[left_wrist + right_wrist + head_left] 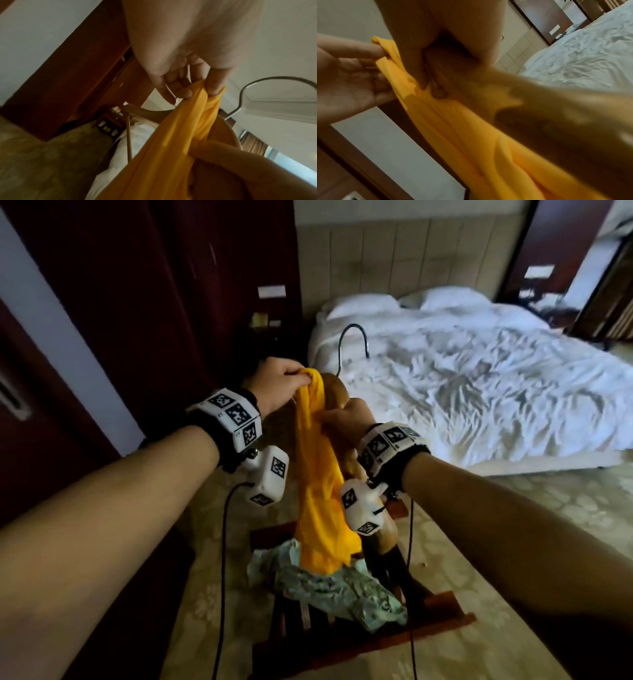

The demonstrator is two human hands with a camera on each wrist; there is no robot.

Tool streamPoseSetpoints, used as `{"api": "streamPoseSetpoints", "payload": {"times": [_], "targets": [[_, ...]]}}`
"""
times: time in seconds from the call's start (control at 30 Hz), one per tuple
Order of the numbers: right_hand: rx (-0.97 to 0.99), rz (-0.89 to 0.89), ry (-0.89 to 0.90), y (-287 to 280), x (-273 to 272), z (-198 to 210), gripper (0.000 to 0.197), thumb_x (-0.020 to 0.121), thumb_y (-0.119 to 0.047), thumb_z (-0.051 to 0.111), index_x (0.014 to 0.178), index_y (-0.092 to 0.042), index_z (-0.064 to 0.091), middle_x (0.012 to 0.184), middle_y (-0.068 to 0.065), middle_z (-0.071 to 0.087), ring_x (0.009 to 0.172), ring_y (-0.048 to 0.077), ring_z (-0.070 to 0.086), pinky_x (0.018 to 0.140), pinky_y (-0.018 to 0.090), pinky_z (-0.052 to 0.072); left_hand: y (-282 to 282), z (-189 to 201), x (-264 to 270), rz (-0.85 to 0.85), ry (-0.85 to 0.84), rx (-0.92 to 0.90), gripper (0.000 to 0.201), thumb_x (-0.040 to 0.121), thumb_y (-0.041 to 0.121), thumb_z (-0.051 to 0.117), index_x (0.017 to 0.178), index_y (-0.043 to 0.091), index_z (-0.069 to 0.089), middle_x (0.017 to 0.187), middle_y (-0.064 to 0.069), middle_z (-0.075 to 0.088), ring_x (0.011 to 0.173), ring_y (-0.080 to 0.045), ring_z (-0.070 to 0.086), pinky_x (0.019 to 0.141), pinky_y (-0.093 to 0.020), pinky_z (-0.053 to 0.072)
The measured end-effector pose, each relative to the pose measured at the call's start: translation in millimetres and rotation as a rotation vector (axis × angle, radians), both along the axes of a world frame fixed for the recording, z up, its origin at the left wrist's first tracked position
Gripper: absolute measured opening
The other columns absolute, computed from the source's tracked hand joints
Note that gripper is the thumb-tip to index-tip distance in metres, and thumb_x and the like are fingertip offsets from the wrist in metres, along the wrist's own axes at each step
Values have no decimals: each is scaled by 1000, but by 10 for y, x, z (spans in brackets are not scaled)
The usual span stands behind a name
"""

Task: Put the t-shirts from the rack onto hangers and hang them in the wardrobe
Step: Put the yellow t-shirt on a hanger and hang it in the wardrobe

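A yellow t-shirt (318,474) hangs bunched between both hands above a dark wooden rack (376,642). My left hand (284,381) pinches the shirt's top edge (205,92) between thumb and fingers. My right hand (346,414) grips the shirt lower down together with a wooden hanger (337,390). The hanger's metal hook (354,337) points up toward the bed. In the right wrist view the right fingers (436,86) curl into the yellow cloth (471,135). A pale green patterned t-shirt (329,583) lies crumpled on the rack.
A bed with rumpled white bedding (479,378) fills the right side. Dark red-brown wardrobe panels (144,302) stand at the left. Patterned carpet (531,501) runs between the bed and the rack. Wrist camera cables (222,577) hang below both arms.
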State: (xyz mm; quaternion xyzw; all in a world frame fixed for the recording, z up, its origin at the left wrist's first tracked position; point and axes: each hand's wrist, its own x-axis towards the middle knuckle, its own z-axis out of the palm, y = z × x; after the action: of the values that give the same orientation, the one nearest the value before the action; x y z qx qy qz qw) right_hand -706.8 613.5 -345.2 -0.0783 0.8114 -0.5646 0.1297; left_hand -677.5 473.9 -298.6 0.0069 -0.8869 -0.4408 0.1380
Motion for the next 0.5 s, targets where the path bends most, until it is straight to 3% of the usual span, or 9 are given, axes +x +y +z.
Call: {"api": "streamPoseSetpoints", "payload": {"times": [0.07,0.17,0.2,0.27,0.33,0.37,0.43,0.5], "targets": [[-18,-35,66,-2,-36,350,22,79,-15,69,62,-9,57,51,2,60,48,14,58,54,26,50,0,318,48,-21,36,32,16,92,15,55,96,5,68,79,-4,62,74,-12,59,66,-13,48],[-65,-69,179,53,-67,847,24,80,-10,66,59,-9,53,38,-3,55,35,7,51,41,18,43,-10,629,115,-44,34,130,31,92,20,58,121,9,57,106,-7,62,98,-20,61,85,-32,53],[-93,-79,217,83,-76,998,26,80,-8,65,58,-9,51,35,-4,53,31,5,48,38,15,39,-29,692,133,-27,32,135,39,91,25,60,127,14,51,113,-4,59,101,-18,59,84,-33,52],[-135,-113,282,142,-87,1299,29,80,-8,65,56,-9,49,30,-6,49,25,2,41,33,13,32,-76,761,158,22,13,121,51,88,30,63,133,17,44,118,0,54,99,-12,54,75,-23,44],[-155,-151,317,174,-97,1578,27,79,-12,67,58,-10,50,33,-7,49,23,2,40,33,14,32,-86,748,174,22,-54,106,57,85,29,67,134,15,41,121,-4,54,92,-10,53,64,-17,40],[-163,-159,323,182,-100,1700,25,79,-13,68,60,-11,51,35,-7,50,23,3,41,34,15,33,-81,714,168,6,-96,84,60,84,27,68,135,13,40,123,-6,55,94,-12,53,65,-17,41],[-190,-152,338,195,-105,1923,21,79,-12,67,63,-11,53,33,-6,50,24,5,42,36,16,34,-61,653,159,-23,-150,1,65,80,26,73,134,12,40,123,-9,56,102,-16,53,82,-24,46],[-220,-141,357,213,-94,2116,18,79,-8,64,64,-10,53,34,-4,51,26,7,44,36,15,35,-52,619,147,-26,-197,-99,69,76,31,76,133,14,41,121,-8,57,109,-21,54,98,-36,43]]}}
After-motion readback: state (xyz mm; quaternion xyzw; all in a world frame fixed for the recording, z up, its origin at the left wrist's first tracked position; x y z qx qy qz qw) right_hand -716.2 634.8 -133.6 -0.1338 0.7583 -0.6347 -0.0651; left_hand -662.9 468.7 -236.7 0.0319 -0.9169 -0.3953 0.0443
